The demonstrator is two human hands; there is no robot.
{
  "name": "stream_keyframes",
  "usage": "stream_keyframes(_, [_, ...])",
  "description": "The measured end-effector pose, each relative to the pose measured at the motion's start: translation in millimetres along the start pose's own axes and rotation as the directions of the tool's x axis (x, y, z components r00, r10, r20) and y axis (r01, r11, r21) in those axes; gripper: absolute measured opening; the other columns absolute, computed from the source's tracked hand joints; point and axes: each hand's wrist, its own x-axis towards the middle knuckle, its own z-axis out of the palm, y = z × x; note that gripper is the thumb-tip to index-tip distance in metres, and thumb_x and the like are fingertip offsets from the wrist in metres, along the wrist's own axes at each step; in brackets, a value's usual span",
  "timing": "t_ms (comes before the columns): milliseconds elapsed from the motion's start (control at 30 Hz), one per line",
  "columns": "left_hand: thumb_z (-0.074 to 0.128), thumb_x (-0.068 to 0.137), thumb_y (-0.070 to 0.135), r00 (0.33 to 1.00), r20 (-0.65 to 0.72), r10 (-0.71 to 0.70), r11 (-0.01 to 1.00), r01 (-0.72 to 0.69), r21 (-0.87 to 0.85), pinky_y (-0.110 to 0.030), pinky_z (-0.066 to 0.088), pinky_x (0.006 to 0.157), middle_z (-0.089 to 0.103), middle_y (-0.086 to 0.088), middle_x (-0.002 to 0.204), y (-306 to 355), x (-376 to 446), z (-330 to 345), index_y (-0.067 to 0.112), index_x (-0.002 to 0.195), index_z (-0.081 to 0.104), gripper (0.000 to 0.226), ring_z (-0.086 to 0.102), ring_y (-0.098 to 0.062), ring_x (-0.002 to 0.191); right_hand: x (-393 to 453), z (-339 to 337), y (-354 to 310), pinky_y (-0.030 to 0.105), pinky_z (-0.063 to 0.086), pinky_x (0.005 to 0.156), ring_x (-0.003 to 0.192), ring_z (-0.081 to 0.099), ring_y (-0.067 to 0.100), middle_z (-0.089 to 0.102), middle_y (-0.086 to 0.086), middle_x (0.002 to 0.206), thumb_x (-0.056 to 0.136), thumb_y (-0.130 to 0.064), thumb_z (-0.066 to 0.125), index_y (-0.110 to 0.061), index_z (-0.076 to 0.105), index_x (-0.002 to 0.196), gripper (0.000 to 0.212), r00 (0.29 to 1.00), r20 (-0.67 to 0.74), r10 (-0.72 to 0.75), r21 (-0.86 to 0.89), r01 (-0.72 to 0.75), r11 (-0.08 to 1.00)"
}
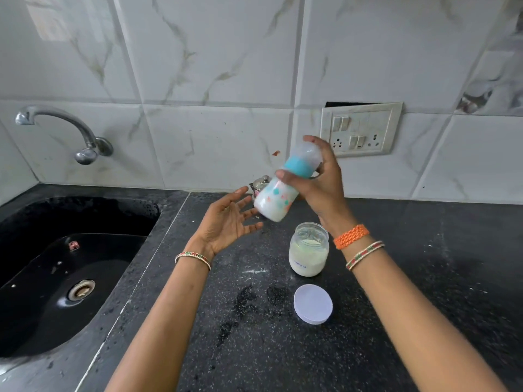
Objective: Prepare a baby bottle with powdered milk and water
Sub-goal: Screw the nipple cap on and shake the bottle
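Observation:
My right hand (321,179) grips a baby bottle (278,198) around its teal collar, clear cap on, tilted with its base down-left. White milky liquid fills the patterned body. My left hand (227,222) is open, palm up, just left of the bottle's base, fingertips close to it. On the black counter below stands an open glass jar of milk powder (308,254). Its white round lid (312,304) lies flat in front of it.
A black sink (56,278) is set in the counter at left, with a chrome tap (65,131) on the tiled wall. A small steel lidded pot (260,183) stands behind the bottle. A switch and socket plate (360,130) is on the wall. Spilled powder and wet patches mark the counter (424,264).

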Motion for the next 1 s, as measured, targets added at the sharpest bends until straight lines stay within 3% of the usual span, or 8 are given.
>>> stream_keyframes(100, [0.081, 0.061, 0.035, 1.0, -0.022, 0.0, 1.0, 0.0, -0.008, -0.042, 0.053, 0.078, 0.06, 0.001, 0.103, -3, 3, 0, 0.023, 0.1, 0.064, 0.044, 0.055, -0.02, 0.097, 0, 6, 10, 0.052, 0.058, 0.079, 0.085, 0.062, 0.008, 0.053, -0.004, 0.106, 0.075, -0.008, 0.078, -0.02, 0.036, 0.126, 0.068, 0.937, -0.348, 0.016, 0.192, 0.055, 0.98])
stream_keyframes(233, [0.071, 0.071, 0.033, 0.999, -0.011, -0.034, 0.998, 0.035, 0.043, -0.043, 0.051, 0.082, 0.057, -0.002, 0.111, -6, 7, -4, 0.022, 0.098, 0.067, 0.029, 0.055, -0.022, 0.1, 7, 5, 14, 0.03, 0.058, 0.072, 0.084, 0.057, 0.005, 0.053, -0.012, 0.1, 0.067, -0.009, 0.083, -0.02, 0.049, 0.122, 0.065, 0.993, -0.061, 0.097, -0.014, -0.098, 0.995])
stream_keyframes(333, [0.064, 0.072, 0.033, 0.999, -0.037, -0.015, 1.0, 0.015, 0.017, -0.041, 0.052, 0.079, 0.06, 0.001, 0.105, -5, 7, -7, 0.022, 0.101, 0.064, 0.032, 0.054, -0.02, 0.098, 16, -1, 22, 0.049, 0.059, 0.075, 0.088, 0.064, 0.016, 0.055, -0.001, 0.107, 0.07, -0.014, 0.081, -0.021, 0.042, 0.122, 0.065, 0.928, -0.337, 0.157, 0.231, -0.08, 0.97])
stream_keyframes(467, [0.056, 0.079, 0.033, 0.997, -0.057, -0.06, 0.996, 0.063, 0.055, -0.041, 0.052, 0.081, 0.058, 0.003, 0.107, -8, 10, -16, 0.02, 0.106, 0.062, 0.031, 0.053, -0.019, 0.099, 20, -12, 20, 0.049, 0.057, 0.08, 0.093, 0.06, 0.023, 0.055, 0.001, 0.104, 0.066, -0.007, 0.082, -0.023, 0.05, 0.115, 0.061, 0.979, -0.021, 0.202, 0.028, -0.202, 0.979])
stream_keyframes(600, [0.055, 0.079, 0.035, 0.993, -0.095, -0.071, 0.996, 0.075, 0.045, -0.042, 0.049, 0.084, 0.053, 0.001, 0.11, -12, 13, -17, 0.019, 0.108, 0.06, 0.033, 0.051, -0.02, 0.102, 24, -26, 20, 0.055, 0.057, 0.079, 0.09, 0.063, 0.019, 0.054, 0.0, 0.107, 0.073, -0.011, 0.078, -0.018, 0.038, 0.125, 0.065, 0.906, -0.402, 0.132, 0.233, -0.038, 0.972])
stream_keyframes(700, [0.054, 0.082, 0.036, 0.989, -0.091, -0.116, 0.991, 0.121, 0.058, -0.042, 0.05, 0.085, 0.045, -0.003, 0.124, -17, 19, -16, 0.018, 0.116, 0.055, 0.039, 0.05, -0.02, 0.104, 25, -31, 17, 0.045, 0.058, 0.079, 0.094, 0.06, 0.021, 0.053, 0.003, 0.109, 0.069, -0.009, 0.08, -0.023, 0.047, 0.118, 0.06, 0.986, -0.05, 0.157, -0.021, -0.158, 0.987])
stream_keyframes(833, [0.054, 0.082, 0.035, 0.993, -0.063, -0.104, 0.993, 0.106, 0.042, -0.041, 0.051, 0.084, 0.052, 0.0, 0.113, -17, 22, -8, 0.019, 0.11, 0.06, 0.032, 0.053, -0.019, 0.101, 22, -30, 16, 0.053, 0.058, 0.074, 0.091, 0.063, 0.018, 0.057, -0.003, 0.106, 0.072, -0.012, 0.079, -0.024, 0.045, 0.117, 0.058, 0.912, -0.386, 0.138, 0.195, -0.066, 0.979])
stream_keyframes(1000, [0.055, 0.083, 0.034, 0.991, -0.045, -0.124, 0.99, 0.126, 0.055, -0.04, 0.051, 0.082, 0.059, -0.003, 0.114, -16, 19, -7, 0.016, 0.113, 0.058, 0.036, 0.055, -0.02, 0.101, 18, -20, 17, 0.045, 0.059, 0.078, 0.091, 0.062, 0.022, 0.056, 0.003, 0.106, 0.068, -0.014, 0.083, -0.026, 0.054, 0.115, 0.057, 0.988, -0.048, 0.145, -0.018, -0.146, 0.989])
